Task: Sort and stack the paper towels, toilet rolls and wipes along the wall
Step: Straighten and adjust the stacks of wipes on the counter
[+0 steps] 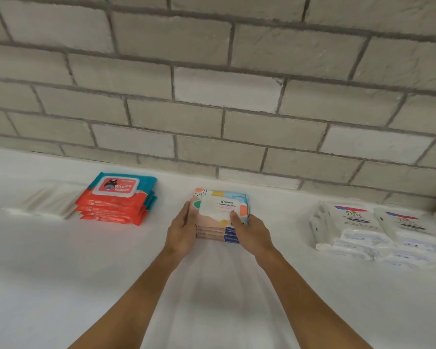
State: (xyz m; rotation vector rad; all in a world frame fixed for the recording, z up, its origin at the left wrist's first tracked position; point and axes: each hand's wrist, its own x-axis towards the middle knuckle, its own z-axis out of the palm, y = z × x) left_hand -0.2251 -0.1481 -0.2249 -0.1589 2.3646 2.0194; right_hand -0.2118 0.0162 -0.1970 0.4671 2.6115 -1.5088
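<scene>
A white tabletop (61, 273) ran back to a wall of pale grey-painted bricks (212, 96). The join between them crossed the frame from the middle left edge, sloping down toward the right edge. Four groups sat along that join with bare white surface between them.

At centre, a stack of pastel-patterned wet wipe packs (222, 205) stood just short of the wall. Left of centre, well apart from it, lay a stack of red and teal wipe packs (116, 205), its near edges slightly fanned. Against that stack's left side was a blurred clear-and-white flat pack (40, 204) whose contents could not be made out. At the right, also well apart from the centre stack, two stacks of white soft packs labelled Dove (355, 222) sat side by side and touching, the outer one close to the right frame edge. The lower half of the frame was open tabletop, crossed by two bare forearms (126, 298).

The left hand (183, 230) lay with fairly straight fingers flat against the left side of the pastel stack, pressing it. The right hand (252, 234) gripped the right side, its thumb pressed on the top pack's white label. Its other fingers were hidden behind the stack's right edge.
</scene>
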